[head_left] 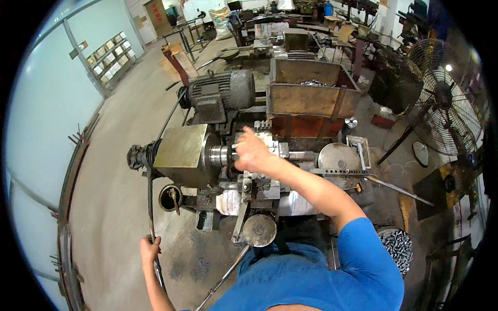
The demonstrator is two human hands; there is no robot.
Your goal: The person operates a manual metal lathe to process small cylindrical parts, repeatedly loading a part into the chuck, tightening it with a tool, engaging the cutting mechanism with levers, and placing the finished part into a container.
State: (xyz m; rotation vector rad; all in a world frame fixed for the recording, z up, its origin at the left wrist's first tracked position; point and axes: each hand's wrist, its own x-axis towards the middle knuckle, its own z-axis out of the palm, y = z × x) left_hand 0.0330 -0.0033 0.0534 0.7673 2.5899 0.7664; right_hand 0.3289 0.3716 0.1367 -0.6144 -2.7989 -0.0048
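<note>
My left hand (pixel 149 248) is wrapped round a long dark lever (pixel 151 202), which runs up to the left end of a small metal lathe's headstock (pixel 181 147). My right hand (pixel 251 151) is at the lathe's middle, just right of the shiny spindle nose (pixel 219 155). Its fingers are curled closed; whatever they hold is hidden behind the hand. Below it sit the tool post (pixel 247 187) and a round metal disc (pixel 259 230) with a lever rod slanting toward me. White cloth-like wraps (pixel 229 202) lie on the lathe bed.
An electric motor (pixel 222 92) sits behind the headstock. Beyond the lathe stands a large metal bin (pixel 303 98). A round plate (pixel 338 158) and a long rod (pixel 399 191) are at the right. A basket of small metal parts (pixel 397 250) stands near my right elbow; a floor fan (pixel 443 96) stands farther off.
</note>
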